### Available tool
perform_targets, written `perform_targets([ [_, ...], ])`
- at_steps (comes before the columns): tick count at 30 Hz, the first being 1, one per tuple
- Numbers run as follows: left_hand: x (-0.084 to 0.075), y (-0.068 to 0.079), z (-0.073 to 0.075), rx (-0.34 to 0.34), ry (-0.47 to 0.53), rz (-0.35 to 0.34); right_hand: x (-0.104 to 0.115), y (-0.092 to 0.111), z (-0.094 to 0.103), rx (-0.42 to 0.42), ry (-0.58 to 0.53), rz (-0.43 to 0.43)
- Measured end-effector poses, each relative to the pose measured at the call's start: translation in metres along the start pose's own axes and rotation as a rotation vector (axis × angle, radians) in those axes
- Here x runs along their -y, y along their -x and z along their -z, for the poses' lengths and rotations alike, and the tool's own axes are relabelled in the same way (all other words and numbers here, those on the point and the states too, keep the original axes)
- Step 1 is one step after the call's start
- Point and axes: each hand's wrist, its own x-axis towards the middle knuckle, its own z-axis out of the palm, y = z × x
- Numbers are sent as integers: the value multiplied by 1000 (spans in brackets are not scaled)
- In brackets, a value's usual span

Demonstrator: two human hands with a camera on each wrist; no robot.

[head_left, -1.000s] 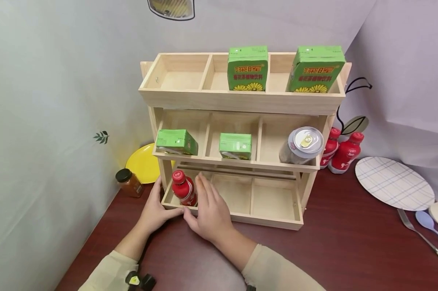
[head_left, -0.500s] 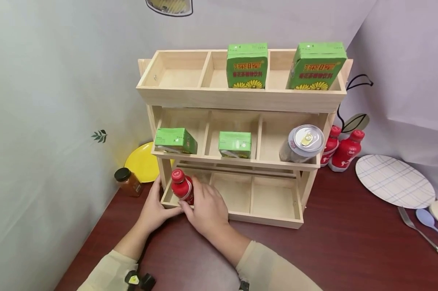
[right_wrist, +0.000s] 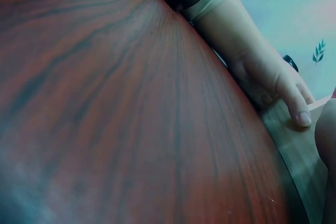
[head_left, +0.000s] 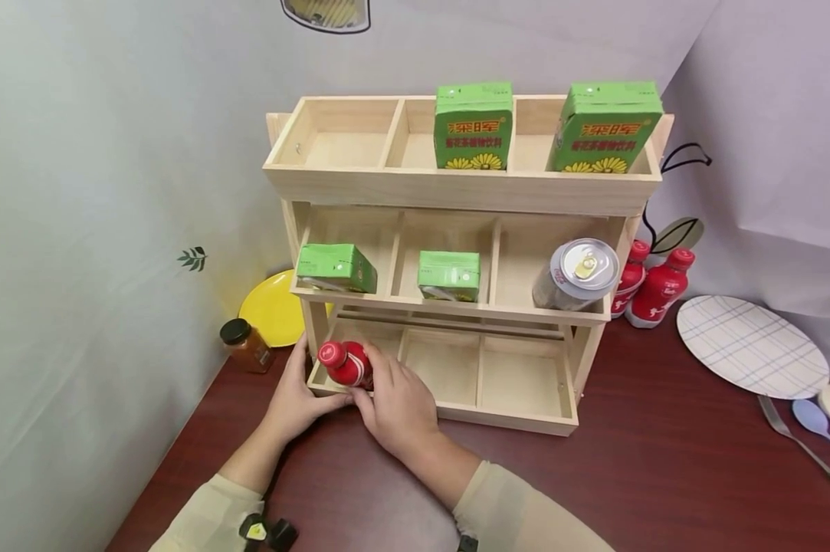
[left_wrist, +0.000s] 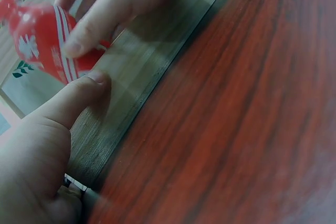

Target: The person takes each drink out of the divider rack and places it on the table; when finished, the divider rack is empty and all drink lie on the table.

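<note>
In the head view a small red bottle (head_left: 349, 365) with a red cap leans left in the bottom left compartment of a three-tier wooden rack (head_left: 456, 189). My right hand (head_left: 402, 402) holds it from the right; in the left wrist view the thumb lies across the bottle (left_wrist: 46, 40). My left hand (head_left: 296, 402) grips the rack's lower left corner, thumb on the front board and fingers round the side. The bottle's base is hidden behind the front board. On the middle tier, above the hands, is a green drink carton (head_left: 332, 266).
More green cartons stand on the rack, with a silver can (head_left: 576, 274) at middle right. To the left are a dark-lidded jar (head_left: 247, 346) and a yellow plate (head_left: 271, 310). Red bottles (head_left: 659, 287), a checked plate (head_left: 752, 345) and a fork (head_left: 794, 437) lie right.
My right hand, with straighter fingers beside the bottle a second ago, has closed round it. The bottle has gone from nearly upright to leaning left. My left hand stays at the corner.
</note>
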Motion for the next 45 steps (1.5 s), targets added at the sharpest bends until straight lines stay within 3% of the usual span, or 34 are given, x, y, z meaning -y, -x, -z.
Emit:
perform_targets([
  [9,0,0,-4,3,11,11,-11,6,2,-233,-192,151],
  [16,0,0,-4,-11,-9,31,-15,7,7,-269,-313,234],
  [23,-1,1,-4,-4,-16,39,-19,7,15,-305,-361,336],
  [27,-1,2,-4,0,4,32,-24,9,22,-291,-376,330],
  [34,2,2,-2,-6,-24,48,-31,16,33,-170,-416,240],
  [42,0,3,-1,-8,-40,51,-40,23,45,-204,-389,288],
  [45,-2,2,-2,-11,-38,46,-43,26,52,-160,-408,267],
])
